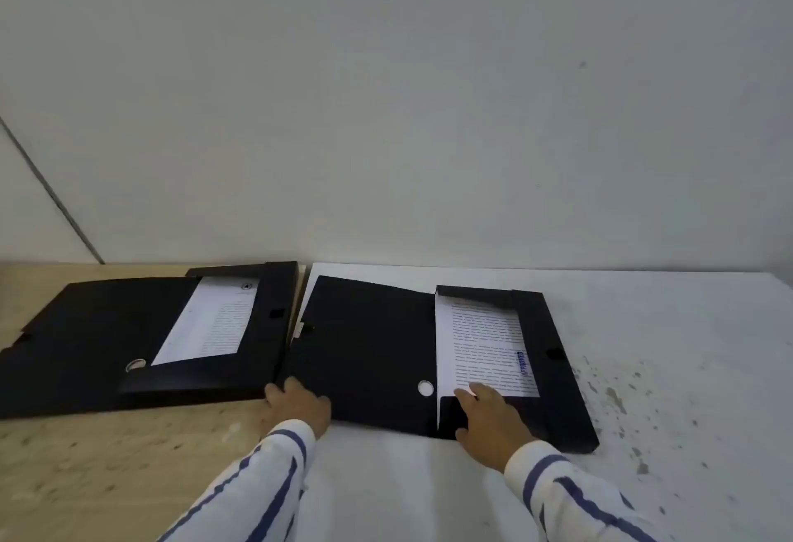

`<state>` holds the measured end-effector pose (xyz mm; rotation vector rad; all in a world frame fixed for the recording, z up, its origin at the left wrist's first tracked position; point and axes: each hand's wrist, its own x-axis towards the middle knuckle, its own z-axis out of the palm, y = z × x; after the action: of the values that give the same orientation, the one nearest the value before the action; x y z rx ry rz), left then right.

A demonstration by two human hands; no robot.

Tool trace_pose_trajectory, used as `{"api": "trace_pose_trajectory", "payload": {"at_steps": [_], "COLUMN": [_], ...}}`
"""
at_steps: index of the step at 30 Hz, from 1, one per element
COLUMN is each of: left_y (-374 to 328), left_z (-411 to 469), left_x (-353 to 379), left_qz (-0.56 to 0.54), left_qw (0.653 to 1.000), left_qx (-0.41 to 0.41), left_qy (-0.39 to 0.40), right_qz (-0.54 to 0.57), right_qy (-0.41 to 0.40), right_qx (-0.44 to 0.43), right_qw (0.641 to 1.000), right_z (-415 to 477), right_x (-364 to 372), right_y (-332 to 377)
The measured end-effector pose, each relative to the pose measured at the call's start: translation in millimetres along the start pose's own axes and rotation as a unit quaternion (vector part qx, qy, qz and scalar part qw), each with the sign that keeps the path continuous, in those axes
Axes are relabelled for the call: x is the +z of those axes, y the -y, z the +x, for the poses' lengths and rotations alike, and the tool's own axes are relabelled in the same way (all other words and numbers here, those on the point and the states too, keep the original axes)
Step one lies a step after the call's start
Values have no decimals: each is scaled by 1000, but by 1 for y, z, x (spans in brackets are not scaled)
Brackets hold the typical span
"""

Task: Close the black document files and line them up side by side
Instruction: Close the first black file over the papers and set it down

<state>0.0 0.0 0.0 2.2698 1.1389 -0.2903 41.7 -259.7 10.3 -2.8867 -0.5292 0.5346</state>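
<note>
Two black document files lie open on the table, side by side. The left file [98,340] sits on the wooden part, its lid spread to the left, with printed sheets [210,322] inside. The right file [369,353] lies on the white part, with a stamped printed sheet [480,340] in its tray. My left hand [298,406] rests on the near left corner of the right file's lid, fingers curled at its edge. My right hand [489,421] lies flat on the near flap of the right file's tray, fingertips touching the paper.
The table has a light wooden surface [107,468] on the left and a white, speckled surface [686,391] on the right. A plain pale wall [386,112] rises right behind the files. Striped sleeves cover both forearms.
</note>
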Motion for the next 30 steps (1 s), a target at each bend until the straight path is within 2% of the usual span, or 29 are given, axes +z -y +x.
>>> {"api": "trace_pose_trajectory", "payload": {"at_steps": [4,7,9,14,17,23,27,30], "left_y": [-2,-4,-8,-37,-63,-111,-133,-148], "left_z": [4,5,2,-28,-58,-115,-141,-151], "left_x": [-10,-17,-26,-50,-56,-40,-10,17], "left_qz": [-96,-153,-228,-328,-370,-303,-199,-140], "left_qw": [990,981,965,936,914,901,895,879], "left_qx": [-88,-83,-81,43,138,307,400,455], "left_qy": [-45,-91,-106,-122,-97,-53,-17,12], "right_qz": [-14,-13,-8,14,46,181,232,307], "right_qy": [13,17,13,9,5,-30,-44,-69], "right_qx": [14,14,15,20,26,72,111,157], "right_qw": [1000,1000,1000,1000,999,980,965,936], "right_z": [3,4,3,1,1,-3,-2,-3], "right_x": [16,26,29,31,28,17,2,-14], "right_y": [-10,-13,-13,-12,-11,-22,-47,-68]}}
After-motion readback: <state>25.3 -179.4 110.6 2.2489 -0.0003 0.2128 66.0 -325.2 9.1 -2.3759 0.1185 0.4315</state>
